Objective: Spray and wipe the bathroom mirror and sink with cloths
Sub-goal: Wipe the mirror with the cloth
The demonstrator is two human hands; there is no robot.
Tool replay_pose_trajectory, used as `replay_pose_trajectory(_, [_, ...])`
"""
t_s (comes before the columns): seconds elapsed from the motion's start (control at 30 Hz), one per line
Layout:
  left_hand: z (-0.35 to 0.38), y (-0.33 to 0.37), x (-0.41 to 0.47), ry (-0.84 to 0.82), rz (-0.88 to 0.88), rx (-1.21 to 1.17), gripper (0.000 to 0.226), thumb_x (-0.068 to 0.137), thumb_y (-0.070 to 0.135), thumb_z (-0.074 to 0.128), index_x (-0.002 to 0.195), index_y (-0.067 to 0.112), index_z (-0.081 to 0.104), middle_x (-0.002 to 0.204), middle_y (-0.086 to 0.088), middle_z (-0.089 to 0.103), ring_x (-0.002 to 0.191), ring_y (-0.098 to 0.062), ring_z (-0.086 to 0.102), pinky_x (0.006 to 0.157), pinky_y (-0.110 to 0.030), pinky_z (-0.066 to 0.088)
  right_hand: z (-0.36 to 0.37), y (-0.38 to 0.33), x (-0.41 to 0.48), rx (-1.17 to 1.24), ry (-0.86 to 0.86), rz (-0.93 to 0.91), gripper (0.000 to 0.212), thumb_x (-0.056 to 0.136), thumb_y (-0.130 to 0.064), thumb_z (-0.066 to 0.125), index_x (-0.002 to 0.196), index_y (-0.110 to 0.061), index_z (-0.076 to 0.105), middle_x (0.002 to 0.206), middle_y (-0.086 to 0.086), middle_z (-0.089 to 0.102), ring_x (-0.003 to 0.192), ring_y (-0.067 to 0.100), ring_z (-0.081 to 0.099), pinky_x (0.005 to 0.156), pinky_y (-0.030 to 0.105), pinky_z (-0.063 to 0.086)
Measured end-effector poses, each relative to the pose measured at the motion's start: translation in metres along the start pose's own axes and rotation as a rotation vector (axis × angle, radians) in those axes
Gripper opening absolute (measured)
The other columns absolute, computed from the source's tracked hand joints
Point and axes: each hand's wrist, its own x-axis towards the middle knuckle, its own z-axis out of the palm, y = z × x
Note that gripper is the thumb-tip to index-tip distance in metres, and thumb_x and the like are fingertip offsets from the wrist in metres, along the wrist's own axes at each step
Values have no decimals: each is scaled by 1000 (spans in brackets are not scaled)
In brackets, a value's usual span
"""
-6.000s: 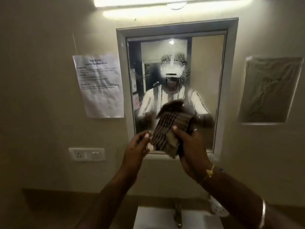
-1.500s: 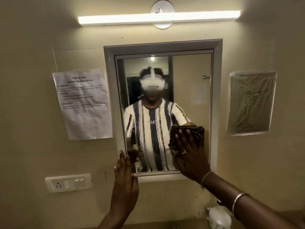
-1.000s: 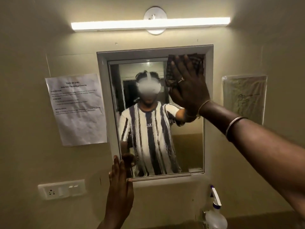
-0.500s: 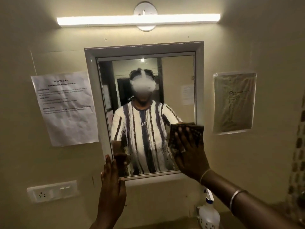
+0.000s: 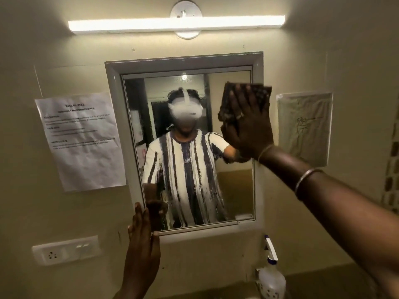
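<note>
Right hand (image 5: 248, 124) is up at the top right of the mirror (image 5: 234, 190), palm flat and fingers spread straight, pressing the dark checked cloth (image 5: 255, 93) against the glass. I'm not gripping it, just pinning it under my palm and fingers. The cloth pokes out above my fingertips, and its right edge laps over the mirror's grey frame (image 5: 183, 61) on that side. There's a ring (image 5: 239, 115) on one finger, a thin thread (image 5: 265, 151) round my wrist and a metal bangle (image 5: 306, 180) further down the forearm.

Left hand (image 5: 142, 244) is down at the bottom left corner of the mirror, fingers straight and together, pointing up, fingertips against the frame. It's holding nothing.

The glass shows streaks across the lower middle, where my striped shirt is reflected. The rest of it reads pretty clean from here.

The spray bottle (image 5: 271, 279) is standing upright by the wall, just below the mirror's bottom right corner. It has a translucent white body, and its white trigger head with a blue tip sticks up. Neither hand is near it.

On the wall there's a lit tube light (image 5: 177, 23) above the mirror, a printed notice (image 5: 82, 141) taped up to the left, a sheet in a plastic sleeve (image 5: 304, 128) to the right, and a white socket and switch plate (image 5: 64, 250) down at lower left.
</note>
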Motion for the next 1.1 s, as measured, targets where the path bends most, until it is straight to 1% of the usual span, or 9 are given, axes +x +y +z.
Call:
replay_pose_trajectory(0.13, [-1,0,0,-8,-7,-7,72,99,27,32,162,28,-3,169,15,-16,156,-6,-11,126,-45,-3,-12,8,47,-37,-16,5,76,99,-50,40,163,-19,17,172,8,11,159,28,4,124,62,8])
replay_pose_trajectory(0.3, [-2,-1,-1,-11,7,10,72,100,27,33,162,28,-4,169,15,-15,156,-8,-9,126,-46,-2,-10,5,32,-41,-34,7,75,99,-50,40,163,-17,18,171,9,12,159,30,5,123,63,10])
replay_pose_trajectory(0.4, [-2,-2,-2,-5,19,16,70,100,25,32,162,26,-1,169,13,-13,156,-7,-8,127,-46,-1,-2,-5,-12,-27,-49,11,73,102,-50,38,162,-13,20,170,13,14,158,35,8,122,65,8])
replay_pose_trajectory(0.5, [-2,-2,-2,-7,24,9,69,101,26,32,162,24,0,169,12,-13,157,-9,-7,127,-47,-1,9,-19,-78,23,-89,28,72,103,-46,41,162,-9,22,169,17,16,157,38,9,122,67,6])
replay_pose_trajectory(0.6, [-3,2,-2,-10,23,-1,69,102,28,31,162,25,-2,169,11,-14,157,-10,-7,127,-46,-3,21,-35,-151,45,-151,56,73,101,-39,50,161,-8,22,169,17,15,158,38,8,121,68,9])
replay_pose_trajectory(0.7, [-4,3,-3,-14,29,-6,68,103,29,31,162,26,-2,169,12,-14,157,-9,-8,127,-46,-4,28,-48,-209,51,-227,50,71,102,-37,49,161,-9,21,170,15,13,158,36,5,121,69,9])
replay_pose_trajectory(0.93, [-5,2,-1,-11,42,1,68,103,28,31,162,24,-2,169,10,-14,157,-11,-7,127,-46,-4,23,-55,-272,117,-296,-46,72,98,-32,54,160,-10,26,170,11,16,157,37,11,117,73,18])
replay_pose_trajectory(1.0, [-5,2,-1,-10,39,-6,68,103,28,31,162,25,-3,169,10,-14,157,-12,-7,127,-47,-4,21,-55,-281,110,-309,-74,75,96,-32,58,160,-11,26,170,10,16,157,37,12,116,74,18])
replay_pose_trajectory(1.1, [-4,2,-1,-6,39,-9,68,103,27,31,162,25,-3,170,9,-14,157,-12,-7,127,-49,-3,21,-54,-284,90,-322,-100,76,95,-33,58,160,-11,26,170,11,17,157,38,12,115,74,20])
